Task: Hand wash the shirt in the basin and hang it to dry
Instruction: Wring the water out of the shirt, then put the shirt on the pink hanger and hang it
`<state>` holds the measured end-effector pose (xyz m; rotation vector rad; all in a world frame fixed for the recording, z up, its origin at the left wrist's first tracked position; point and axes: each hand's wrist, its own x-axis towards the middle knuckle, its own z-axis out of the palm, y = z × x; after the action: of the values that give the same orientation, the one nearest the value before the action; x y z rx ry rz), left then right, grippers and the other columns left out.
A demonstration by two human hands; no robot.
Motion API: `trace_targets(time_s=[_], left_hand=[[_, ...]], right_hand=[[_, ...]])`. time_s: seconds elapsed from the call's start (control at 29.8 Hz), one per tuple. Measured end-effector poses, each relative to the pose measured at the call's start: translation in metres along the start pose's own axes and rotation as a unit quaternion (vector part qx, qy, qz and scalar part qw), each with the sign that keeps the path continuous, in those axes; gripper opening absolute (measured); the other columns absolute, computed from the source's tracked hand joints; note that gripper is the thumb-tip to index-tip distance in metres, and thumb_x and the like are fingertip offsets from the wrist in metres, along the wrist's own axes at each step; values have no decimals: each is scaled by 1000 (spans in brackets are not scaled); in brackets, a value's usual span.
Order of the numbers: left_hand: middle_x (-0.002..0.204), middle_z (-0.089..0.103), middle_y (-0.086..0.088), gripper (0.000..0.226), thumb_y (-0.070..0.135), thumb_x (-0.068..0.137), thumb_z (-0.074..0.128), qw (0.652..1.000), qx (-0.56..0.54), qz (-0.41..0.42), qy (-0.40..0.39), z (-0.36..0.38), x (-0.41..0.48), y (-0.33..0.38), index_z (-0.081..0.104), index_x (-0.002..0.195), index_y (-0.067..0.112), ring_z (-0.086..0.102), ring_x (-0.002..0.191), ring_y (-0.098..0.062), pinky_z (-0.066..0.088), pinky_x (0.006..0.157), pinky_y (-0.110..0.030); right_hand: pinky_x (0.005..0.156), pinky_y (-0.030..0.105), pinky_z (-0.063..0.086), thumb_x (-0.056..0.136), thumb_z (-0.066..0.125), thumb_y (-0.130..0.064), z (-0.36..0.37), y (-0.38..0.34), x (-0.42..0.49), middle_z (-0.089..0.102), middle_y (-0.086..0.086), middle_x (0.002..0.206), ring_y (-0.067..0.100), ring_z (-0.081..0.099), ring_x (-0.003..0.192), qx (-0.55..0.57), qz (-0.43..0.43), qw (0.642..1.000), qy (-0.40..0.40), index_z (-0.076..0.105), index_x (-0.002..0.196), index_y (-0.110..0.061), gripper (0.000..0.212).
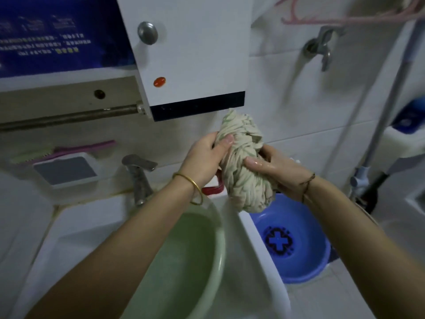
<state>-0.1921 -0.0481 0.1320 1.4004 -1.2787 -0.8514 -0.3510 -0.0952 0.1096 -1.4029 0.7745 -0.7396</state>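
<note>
Shirt, twisted tight, clamped between both hands' curled fingers above basins.

Left of your sink faucet you see a white box; above-left of the faucet a pink brush; far up-right of it, a wall tap.

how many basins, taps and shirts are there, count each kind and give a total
basins: 2, green basin and blue basin
taps: 2, sink tap and wall tap
shirts: 1, twisted shirt gripped by left hand and right hand
total: 5
</note>
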Motion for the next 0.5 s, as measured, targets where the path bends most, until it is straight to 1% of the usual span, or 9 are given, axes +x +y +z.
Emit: trace_targets(time_s=[0.03,0.13,0.17,0.2,0.27,0.34,0.37,0.44,0.5], left_hand=[[86,65,-1,18,31,98,45,1000,-8,-6,0,14,6,3,57,97,17,63,77,-18,56,66,-33],[87,65,-6,23,34,99,41,998,-50,-43,-14,57,28,11,56,95,16,63,77,-21,56,73,-40],[87,64,-6,24,35,99,42,996,-67,-61,-17,72,34,15,56,94,17,63,77,-22,56,75,-42],[89,65,-7,26,36,98,43,994,-77,-74,-24,87,39,18,58,96,15,63,78,-22,56,76,-44],[93,67,-7,34,38,95,48,994,-72,-73,-46,118,50,25,61,106,9,65,83,-19,58,75,-38],[99,69,-7,39,36,88,63,996,-56,-58,-48,145,62,29,61,113,6,67,85,-15,57,70,-29],[102,70,-8,45,34,80,72,996,-57,-56,-35,156,68,30,61,114,6,68,88,-16,56,70,-28],[106,69,-8,61,36,67,79,996,-63,-57,4,171,78,32,58,116,7,68,94,-19,57,75,-31],[104,69,-5,57,37,69,79,997,-47,-51,35,180,87,34,58,114,9,68,95,-18,56,76,-30]], right_hand=[[81,32,56,64,72,-23,-16,0,1,71,4,103,20,68,95,21,-4,1000,18,59,109,-12,48],[81,40,56,51,84,-20,-67,-2,7,70,14,106,28,68,95,45,-7,995,94,56,116,-5,72],[81,41,56,49,84,-19,-85,-4,8,70,15,105,28,68,93,50,-12,993,108,55,116,-4,75],[80,40,56,50,84,-16,-101,-7,9,70,14,102,27,69,90,45,-22,992,119,56,114,-3,71],[76,34,57,54,86,-9,-130,-10,10,71,10,96,22,69,85,8,-47,990,129,59,104,-6,57],[69,26,57,61,86,-6,-154,-13,10,71,5,90,14,69,79,-45,-63,990,122,59,99,-8,46],[70,26,57,61,85,-6,-166,-13,10,70,7,93,15,69,81,-53,-61,991,105,58,103,-5,50],[77,33,57,62,83,-4,-190,-16,11,68,13,102,23,68,89,-17,-37,997,64,52,113,-1,59],[81,38,53,67,78,-6,-212,-22,12,65,10,102,23,65,89,21,-9,999,36,51,111,-10,52]])
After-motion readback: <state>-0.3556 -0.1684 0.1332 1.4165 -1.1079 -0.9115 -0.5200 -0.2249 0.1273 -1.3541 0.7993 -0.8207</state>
